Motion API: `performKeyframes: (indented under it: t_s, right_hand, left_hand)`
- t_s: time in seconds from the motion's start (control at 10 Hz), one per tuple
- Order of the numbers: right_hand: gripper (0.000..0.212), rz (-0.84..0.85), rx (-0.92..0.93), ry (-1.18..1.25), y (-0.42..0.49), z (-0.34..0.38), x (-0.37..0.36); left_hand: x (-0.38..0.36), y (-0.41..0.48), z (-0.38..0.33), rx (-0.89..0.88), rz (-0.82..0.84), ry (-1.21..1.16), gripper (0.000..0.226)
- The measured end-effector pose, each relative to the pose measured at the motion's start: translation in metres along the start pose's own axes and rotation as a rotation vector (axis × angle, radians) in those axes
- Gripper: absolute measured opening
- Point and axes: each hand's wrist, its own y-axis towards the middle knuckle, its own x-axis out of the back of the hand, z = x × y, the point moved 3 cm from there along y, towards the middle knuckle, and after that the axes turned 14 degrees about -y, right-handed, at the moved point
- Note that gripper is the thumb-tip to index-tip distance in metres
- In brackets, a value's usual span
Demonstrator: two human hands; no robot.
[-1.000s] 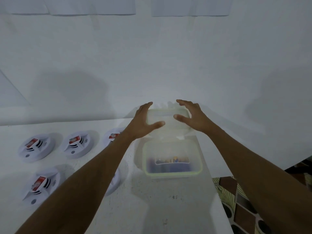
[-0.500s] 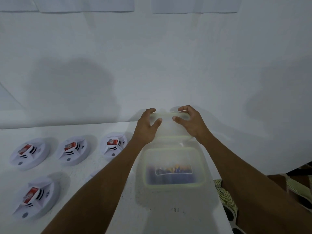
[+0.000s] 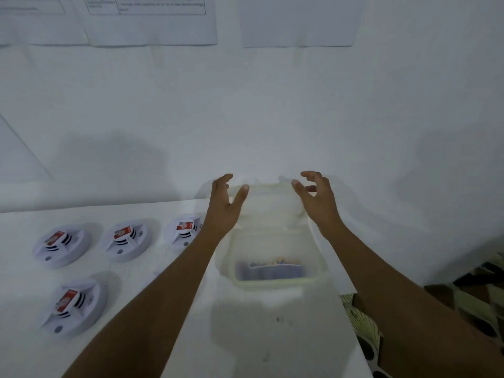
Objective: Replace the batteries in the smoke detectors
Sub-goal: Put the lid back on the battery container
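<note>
A translucent plastic container [image 3: 313,279] sits open on the white table [image 3: 259,336], with several bluish batteries [image 3: 270,268] blurred in its bottom. Its lid [image 3: 268,205] lies just behind it, by the wall. My left hand [image 3: 225,208] hovers at the lid's left edge, fingers and thumb spread, gripping nothing. My right hand [image 3: 317,200] is at the lid's right edge, fingers loosely curled and empty. White round smoke detectors with red batteries showing lie to the left: three in a row [image 3: 61,245] [image 3: 126,240] [image 3: 185,230] and one nearer [image 3: 73,305].
A white wall [image 3: 245,118] stands right behind the table, with paper sheets [image 3: 152,20] stuck high up. The table's right edge [image 3: 351,323] drops off to a patterned floor [image 3: 477,290]. My left forearm crosses the table between the detectors and the container.
Both hands set the lid down behind the container while gripping it, then let go and opened their fingers. The camera view tilted up a little.
</note>
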Motion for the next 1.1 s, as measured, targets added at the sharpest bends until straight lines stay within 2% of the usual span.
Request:
performKeyframes:
  t_s: [0.2,0.3,0.5,0.9,1.0,1.1]
  right_hand:
    - [0.014,0.075,-0.004,0.122,-0.071,-0.012,0.010]
    - [0.014,0.036,-0.047,0.175,-0.107,-0.018,0.015]
    - [0.022,0.139,-0.033,0.174,-0.157,-0.028,0.008]
    - [0.022,0.148,-0.034,0.120,-0.132,-0.026,0.009]
    - [0.024,0.116,-0.025,0.074,-0.133,-0.023,0.009]
    - [0.028,-0.056,0.021,-0.116,-0.142,-0.017,0.011]
  left_hand:
    - [0.017,-0.078,-0.003,0.048,0.067,-0.100,0.038]
    - [0.017,-0.117,0.002,0.092,0.103,-0.134,0.041]
    - [0.020,-0.154,0.007,0.162,0.087,-0.238,0.040]
    - [0.013,-0.128,0.000,0.140,0.070,-0.193,0.043]
    - [0.012,-0.125,0.000,0.132,0.091,-0.148,0.045]
    - [0.020,-0.128,-0.003,0.055,0.086,-0.068,0.054]
